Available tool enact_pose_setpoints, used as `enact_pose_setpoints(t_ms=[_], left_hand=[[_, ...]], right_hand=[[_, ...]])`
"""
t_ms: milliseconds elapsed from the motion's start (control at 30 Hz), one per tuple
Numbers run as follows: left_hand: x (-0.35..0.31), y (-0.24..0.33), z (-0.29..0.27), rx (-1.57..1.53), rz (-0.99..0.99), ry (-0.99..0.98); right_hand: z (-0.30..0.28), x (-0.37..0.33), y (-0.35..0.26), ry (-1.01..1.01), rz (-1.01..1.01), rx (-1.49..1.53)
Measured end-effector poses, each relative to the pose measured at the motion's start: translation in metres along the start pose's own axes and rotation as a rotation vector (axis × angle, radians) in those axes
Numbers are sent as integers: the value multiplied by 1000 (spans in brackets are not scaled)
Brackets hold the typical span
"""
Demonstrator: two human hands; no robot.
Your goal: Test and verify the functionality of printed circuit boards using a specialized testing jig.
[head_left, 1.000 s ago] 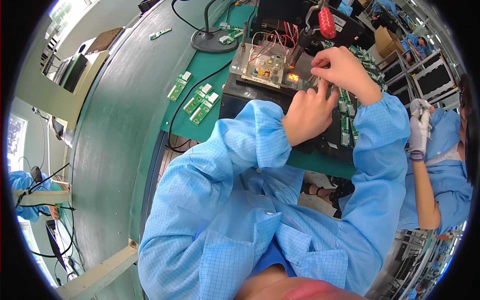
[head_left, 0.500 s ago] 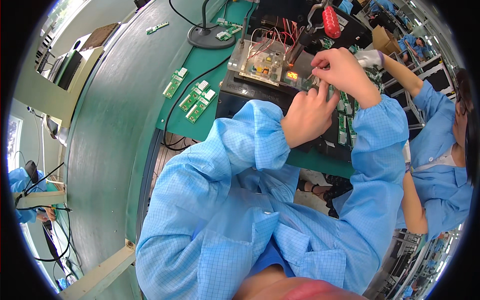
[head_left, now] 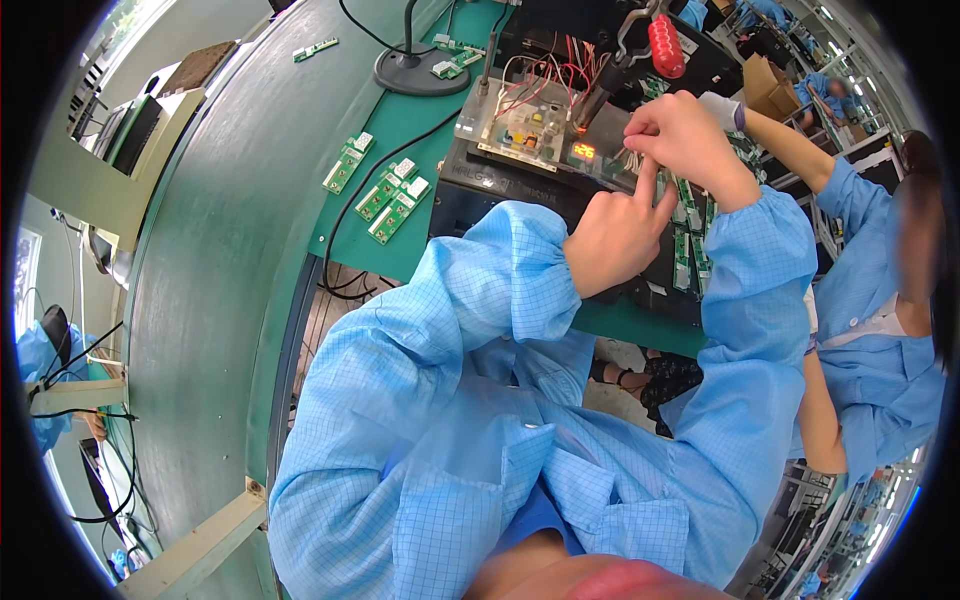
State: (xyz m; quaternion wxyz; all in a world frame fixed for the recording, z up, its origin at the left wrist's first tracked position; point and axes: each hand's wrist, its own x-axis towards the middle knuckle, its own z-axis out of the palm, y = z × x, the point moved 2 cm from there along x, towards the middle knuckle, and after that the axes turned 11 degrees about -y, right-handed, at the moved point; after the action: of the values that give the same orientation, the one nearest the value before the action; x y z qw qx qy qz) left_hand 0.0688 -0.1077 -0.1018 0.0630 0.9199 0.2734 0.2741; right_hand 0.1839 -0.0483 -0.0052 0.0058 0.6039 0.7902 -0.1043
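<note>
Both hands were at the right-hand end of the clear-topped fixture, which sat on a black box ahead of me. Right hand: thumb and forefinger met at the tips; whether a small part was pinched there, I could not tell. Left hand: forefinger extended up under the right hand, other fingers curled; its tip was partly covered, so I could not confirm a grip.

Orange digits glowed on the display, just left of my fingertips; the red clamp handle stood above. Green circuit boards lay between my left hand and right sleeve.

Technique, my judgement: light fingertip pressure suited such close work, with the left forefinger as a steady guide. Angling the right palm outward would have cleared the sight line. The loose sleeve risked snagging boards, and a co-worker's gloved hand just beyond mine called for small movements.
</note>
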Motion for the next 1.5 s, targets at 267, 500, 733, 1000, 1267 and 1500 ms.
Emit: enact_pose_setpoints(t_ms=[267, 500, 733, 1000, 1267, 1500], left_hand=[[-1, -2, 5, -38, 13, 20], [-1, -1, 4, -9, 6, 13], [-1, -1, 3, 8, 10, 5], [-1, -4, 7, 6, 20, -30], [-1, -5, 9, 28, 16, -40], [-1, -5, 7, 18, 19, -49]], right_hand=[[3, 1, -5, 0, -30, -36], [3, 2, -2, -14, -35, -10], [3, 0, 0, -10, -10, 65], [10, 1, -1, 9, -22, 5], [12, 2, 1, 16, -23, -14], [13, 1, 2, 33, -28, -10]])
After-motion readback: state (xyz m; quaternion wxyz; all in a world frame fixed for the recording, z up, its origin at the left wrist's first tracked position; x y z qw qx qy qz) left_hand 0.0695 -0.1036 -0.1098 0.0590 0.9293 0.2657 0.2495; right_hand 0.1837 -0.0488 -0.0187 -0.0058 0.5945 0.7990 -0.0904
